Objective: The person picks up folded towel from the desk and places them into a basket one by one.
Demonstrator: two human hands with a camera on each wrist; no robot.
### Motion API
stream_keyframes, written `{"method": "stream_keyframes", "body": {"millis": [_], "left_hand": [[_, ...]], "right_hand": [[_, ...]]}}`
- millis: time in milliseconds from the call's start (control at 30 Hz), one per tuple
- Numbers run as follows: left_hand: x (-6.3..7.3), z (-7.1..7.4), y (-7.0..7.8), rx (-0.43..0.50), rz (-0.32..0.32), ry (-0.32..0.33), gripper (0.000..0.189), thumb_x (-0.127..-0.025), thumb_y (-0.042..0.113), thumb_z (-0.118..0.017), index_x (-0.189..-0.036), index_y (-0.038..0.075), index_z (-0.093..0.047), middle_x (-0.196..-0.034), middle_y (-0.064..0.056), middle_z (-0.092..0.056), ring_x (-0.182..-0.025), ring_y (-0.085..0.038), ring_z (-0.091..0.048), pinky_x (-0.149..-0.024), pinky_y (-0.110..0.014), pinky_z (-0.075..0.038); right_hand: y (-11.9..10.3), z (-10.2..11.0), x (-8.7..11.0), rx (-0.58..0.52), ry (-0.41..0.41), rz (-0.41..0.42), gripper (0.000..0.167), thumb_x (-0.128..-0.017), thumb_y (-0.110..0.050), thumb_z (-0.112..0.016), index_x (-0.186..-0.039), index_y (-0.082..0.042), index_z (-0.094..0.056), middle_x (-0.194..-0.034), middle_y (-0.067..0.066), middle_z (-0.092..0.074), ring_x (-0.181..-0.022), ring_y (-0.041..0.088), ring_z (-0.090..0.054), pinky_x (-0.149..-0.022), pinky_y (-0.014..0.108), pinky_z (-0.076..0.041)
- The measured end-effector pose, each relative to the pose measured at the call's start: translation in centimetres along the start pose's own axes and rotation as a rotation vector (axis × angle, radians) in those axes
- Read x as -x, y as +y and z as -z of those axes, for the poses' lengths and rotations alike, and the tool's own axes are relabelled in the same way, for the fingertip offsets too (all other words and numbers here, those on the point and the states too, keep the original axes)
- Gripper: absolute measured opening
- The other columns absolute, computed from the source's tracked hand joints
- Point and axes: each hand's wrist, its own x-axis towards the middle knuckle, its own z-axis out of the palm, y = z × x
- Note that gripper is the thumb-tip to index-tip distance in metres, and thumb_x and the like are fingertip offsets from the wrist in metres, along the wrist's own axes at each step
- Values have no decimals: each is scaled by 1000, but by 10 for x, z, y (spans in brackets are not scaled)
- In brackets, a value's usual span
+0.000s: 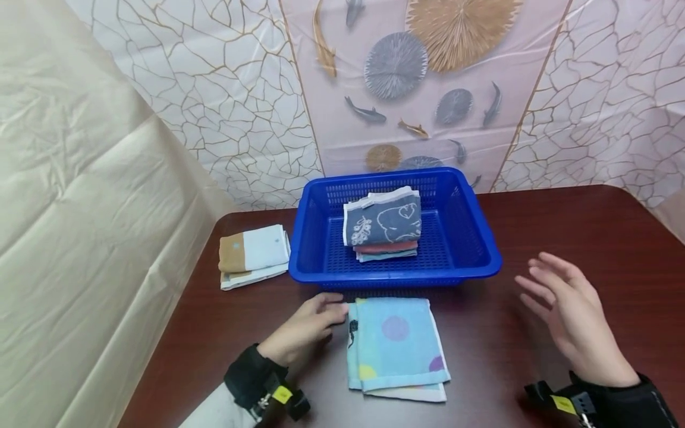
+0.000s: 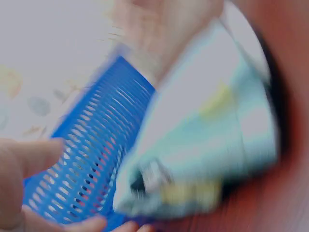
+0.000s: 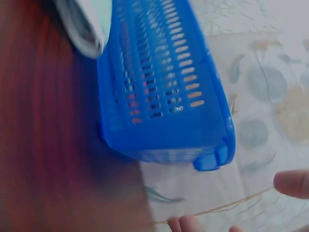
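A folded light-blue towel (image 1: 395,339) with purple and yellow dots lies on the table in front of the blue basket (image 1: 374,276). My left hand (image 1: 307,327) is at the towel's left edge, fingertips right beside the fold, fingers loosely bent and gripping nothing. In the blurred left wrist view, its spread fingers (image 2: 36,157) show beside the towel and the basket wall. Off to the right of the basket, my right hand (image 1: 569,315) hovers with relaxed, parted fingers and holds nothing. Inside the basket sits a stack of folded towels, a grey-blue patterned towel (image 1: 382,223) on top.
Left of the basket lies a folded brown-and-white towel (image 1: 254,252), close against the basket's side. The dark reddish table (image 1: 503,368) ends at a patterned cloth backdrop (image 1: 235,95) behind. A cream cloth (image 1: 96,196) hangs along the left side.
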Motion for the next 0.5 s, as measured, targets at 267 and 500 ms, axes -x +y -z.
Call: {"method": "stream_keyframes", "body": {"millis": [267,500], "left_hand": [[22,17,-5,504,217,-154,80,-101,53,-43,-151,-6,-24,-156,-24,-36,-144,-32,-40,-113,-37,-41],[14,10,-10,518,224,-118,68,-103,38,-45,-149,-10,-28,-155,-28,-36,-144,-36,-40,-121,-47,-29]], "right_hand": [[26,15,-1,-565,-643,-617,63,-109,-28,-5,-136,-6,-57,-143,17,-56,-136,34,-50,-116,41,-39],[59,-14,1,-432,-647,-770,56,-110,-29,-12,-145,0,-45,-142,15,-56,-136,23,-52,-117,36,-38]]}}
